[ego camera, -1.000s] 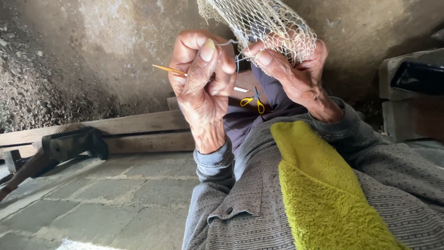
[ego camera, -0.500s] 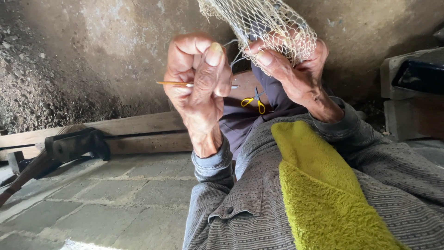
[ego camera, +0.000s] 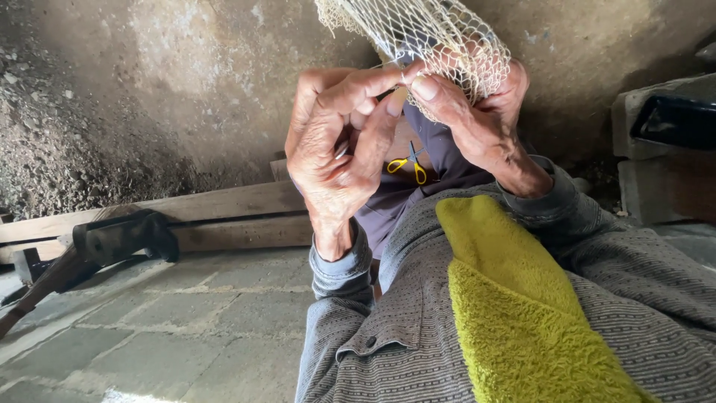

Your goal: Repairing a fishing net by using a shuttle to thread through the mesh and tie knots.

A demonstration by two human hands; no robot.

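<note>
Since the earlier frame, the left hand has closed in on the net, its thumb and forefinger now pinching a strand at the net's lower edge. Beside it, the right hand grips the mesh, fingers curled shut. Yellow-handled scissors lie below the net.

Single head-worn view, looking down and forward, very close to the raised hands; net at top centre, stone floor lower left.
</note>
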